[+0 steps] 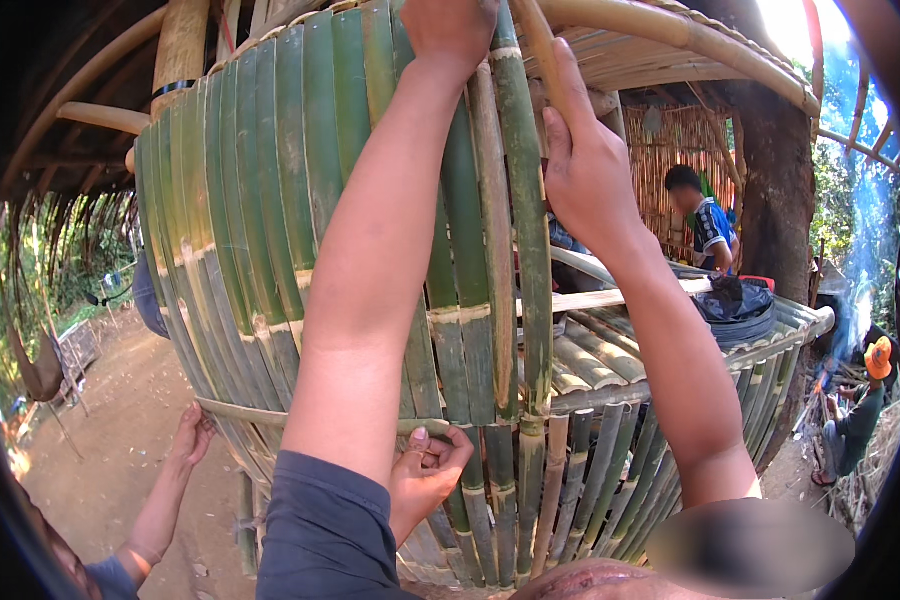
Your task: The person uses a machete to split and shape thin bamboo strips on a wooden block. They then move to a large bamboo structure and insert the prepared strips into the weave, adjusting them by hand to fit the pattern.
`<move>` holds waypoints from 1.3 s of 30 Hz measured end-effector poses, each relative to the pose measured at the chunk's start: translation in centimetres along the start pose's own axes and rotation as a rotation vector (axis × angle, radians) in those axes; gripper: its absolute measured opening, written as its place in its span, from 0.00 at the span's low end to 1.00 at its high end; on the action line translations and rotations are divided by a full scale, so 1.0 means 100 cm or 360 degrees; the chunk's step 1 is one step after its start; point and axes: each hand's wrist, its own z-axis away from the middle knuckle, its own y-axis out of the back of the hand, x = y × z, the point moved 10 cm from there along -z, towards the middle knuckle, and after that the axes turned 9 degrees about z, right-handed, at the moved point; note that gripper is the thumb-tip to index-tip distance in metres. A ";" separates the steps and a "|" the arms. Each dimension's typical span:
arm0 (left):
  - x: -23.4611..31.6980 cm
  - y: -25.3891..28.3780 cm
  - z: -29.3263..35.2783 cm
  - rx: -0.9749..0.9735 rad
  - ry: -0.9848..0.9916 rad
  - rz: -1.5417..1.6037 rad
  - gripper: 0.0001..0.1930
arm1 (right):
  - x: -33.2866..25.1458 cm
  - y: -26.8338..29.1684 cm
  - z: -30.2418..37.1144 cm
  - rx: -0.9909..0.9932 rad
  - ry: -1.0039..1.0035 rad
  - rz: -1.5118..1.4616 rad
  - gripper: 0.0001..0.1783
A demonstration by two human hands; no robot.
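Note:
My left hand point(450, 30) is raised to the top of a wall of upright split green bamboo slats point(300, 150). Its fingers run past the upper edge of the picture. To its right, my right hand point(592, 170) is closed round a light brown wooden stick point(540, 50), its index finger lying along it. A green bamboo pole point(530, 240) stands upright just left of that hand. Below my left arm, another person's hand point(430, 475) grips a thin horizontal bamboo strip point(245, 411) against the slats. Another hand point(195, 435) holds the strip's left end.
A bamboo-slat counter point(610, 350) extends right, with a black plastic bag point(735, 300) on it. A person in a blue shirt point(712, 225) stands behind, near a tree trunk point(778, 180). Smoke rises near someone in an orange cap point(878, 357). Bare ground point(110, 440) lies left.

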 end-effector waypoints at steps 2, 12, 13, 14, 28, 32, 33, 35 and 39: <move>-0.001 -0.002 0.001 0.0011 0.0003 -0.0022 0.16 | 0.000 0.001 -0.002 -0.0004 0.0017 0.0041 0.37; -0.001 -0.001 0.000 0.0021 0.0042 -0.0011 0.16 | 0.002 0.002 -0.003 -0.0007 -0.0001 0.0054 0.37; -0.002 0.000 0.000 0.0033 0.0059 -0.0085 0.15 | 0.001 0.002 -0.004 -0.0029 -0.0051 0.0060 0.37; -0.001 0.000 0.001 0.0034 0.0021 -0.0018 0.15 | -0.006 0.007 -0.004 0.0066 0.0046 0.0077 0.38; -0.004 -0.005 0.003 -0.0019 0.0071 0.0159 0.15 | 0.001 -0.008 0.014 0.0229 -0.0043 -0.0016 0.39; -0.005 -0.004 0.001 -0.0039 0.0084 0.0086 0.15 | -0.006 -0.001 0.014 0.0230 -0.0156 -0.0051 0.35; -0.005 -0.002 0.000 -0.0049 0.0090 0.0082 0.16 | -0.012 0.003 0.014 0.0317 -0.0131 -0.0099 0.33; -0.004 -0.003 -0.002 -0.0029 0.0080 0.0066 0.16 | -0.011 0.006 0.012 0.0368 -0.0019 -0.0096 0.34; -0.002 -0.001 -0.004 -0.0017 0.0089 0.0051 0.15 | -0.002 -0.001 0.008 0.0186 -0.0049 -0.0113 0.41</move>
